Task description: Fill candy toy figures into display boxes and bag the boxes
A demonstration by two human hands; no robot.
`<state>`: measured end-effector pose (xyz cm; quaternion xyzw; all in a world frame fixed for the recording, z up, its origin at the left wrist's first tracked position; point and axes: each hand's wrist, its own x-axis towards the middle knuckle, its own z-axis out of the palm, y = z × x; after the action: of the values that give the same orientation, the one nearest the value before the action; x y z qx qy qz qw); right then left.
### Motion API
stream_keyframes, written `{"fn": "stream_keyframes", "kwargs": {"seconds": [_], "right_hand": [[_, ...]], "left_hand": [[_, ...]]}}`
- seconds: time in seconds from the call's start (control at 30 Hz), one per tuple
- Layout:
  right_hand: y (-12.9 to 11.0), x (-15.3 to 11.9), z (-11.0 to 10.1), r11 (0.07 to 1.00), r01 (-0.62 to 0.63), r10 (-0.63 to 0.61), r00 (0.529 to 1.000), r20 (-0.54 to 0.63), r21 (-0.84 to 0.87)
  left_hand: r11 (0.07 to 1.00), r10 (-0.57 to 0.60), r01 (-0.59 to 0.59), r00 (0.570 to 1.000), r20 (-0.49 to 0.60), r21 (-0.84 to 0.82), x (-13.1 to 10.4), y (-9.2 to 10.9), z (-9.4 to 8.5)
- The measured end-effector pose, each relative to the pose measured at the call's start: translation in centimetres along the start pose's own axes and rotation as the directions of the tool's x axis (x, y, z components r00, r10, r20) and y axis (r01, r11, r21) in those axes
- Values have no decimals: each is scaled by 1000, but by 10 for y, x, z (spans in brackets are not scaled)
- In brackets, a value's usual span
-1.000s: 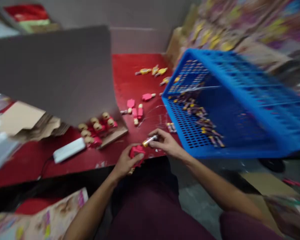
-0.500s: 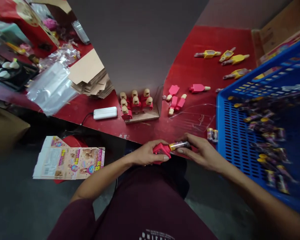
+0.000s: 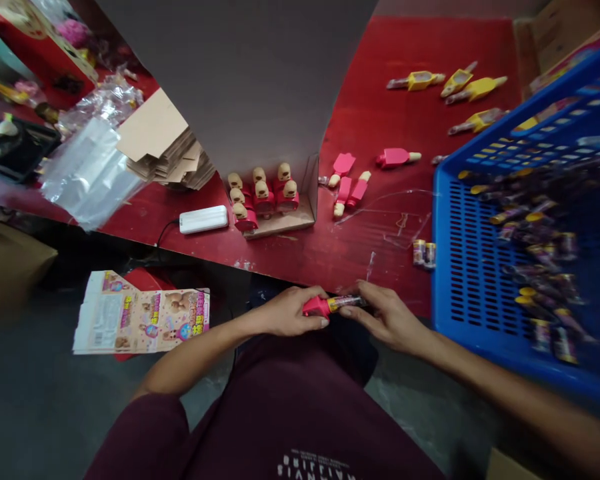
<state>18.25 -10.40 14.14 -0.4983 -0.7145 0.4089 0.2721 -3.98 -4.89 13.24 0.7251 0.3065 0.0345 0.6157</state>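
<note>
My left hand [image 3: 290,312] grips a pinkish-red plastic toy piece [image 3: 316,307] between thumb and fingers, just off the table's front edge. From the right, my right hand [image 3: 387,317] pinches a small clear tube [image 3: 341,303] with a yellow printed band and dark contents. The tube's left end meets the toy piece; whether it sits inside cannot be seen. Beyond the hands, an open carton [image 3: 280,233] holds several red toys with tan animal-like heads [image 3: 263,190]. Loose red toys with pale tips [image 3: 357,190] lie right of it.
A blue plastic basket [image 3: 447,280] with many small tubes stands at right, beside two short tubes [image 3: 424,253]. Yellow toys [image 3: 420,81] lie farther back. Leftward are a white power bank [image 3: 203,219], stacked cardboard [image 3: 155,127], clear bags [image 3: 93,173] and a flat printed box [image 3: 145,317].
The hands have come slightly closer together, and less of the tube shows between them. A thin clear strip now shows on the table beyond my right hand. The view has shifted a little.
</note>
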Motion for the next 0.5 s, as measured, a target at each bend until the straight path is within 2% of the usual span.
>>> {"fn": "stream_keyframes", "kwargs": {"seconds": [0.07,0.13,0.2,0.27,0.3,0.37,0.4,0.43,0.47,0.5], "right_hand": [[1,0,0,1000,29,-29,999,12,6],[2,1,1,1000,-5,4,1000,19,31],[4,2,5,992,-102,99,994,40,70],[7,2,11,965,-243,233,967,104,102],[8,1,14,936,-334,317,937,150,111],[11,0,21,847,-522,479,834,275,107],[12,0,23,809,-581,526,782,333,87],[13,-1,25,800,-597,538,758,368,60],[14,-1,25,830,-557,509,780,365,33],[15,-1,25,888,-460,436,840,324,-2]], "left_hand": [[999,-4,3,1000,30,45,0,1,-2],[997,-20,18,999,35,74,-1,1,-2],[989,-41,37,999,22,146,-2,-2,2],[961,-53,49,999,9,271,-3,-6,8],[939,-58,52,998,5,340,-4,-9,12],[886,-67,55,998,11,460,-7,-12,18],[864,-69,49,997,21,501,-7,-13,19],[852,-71,46,997,30,521,-8,-14,18],[855,-78,47,996,38,516,-8,-14,15],[874,-87,51,995,51,483,-8,-14,11]]}}
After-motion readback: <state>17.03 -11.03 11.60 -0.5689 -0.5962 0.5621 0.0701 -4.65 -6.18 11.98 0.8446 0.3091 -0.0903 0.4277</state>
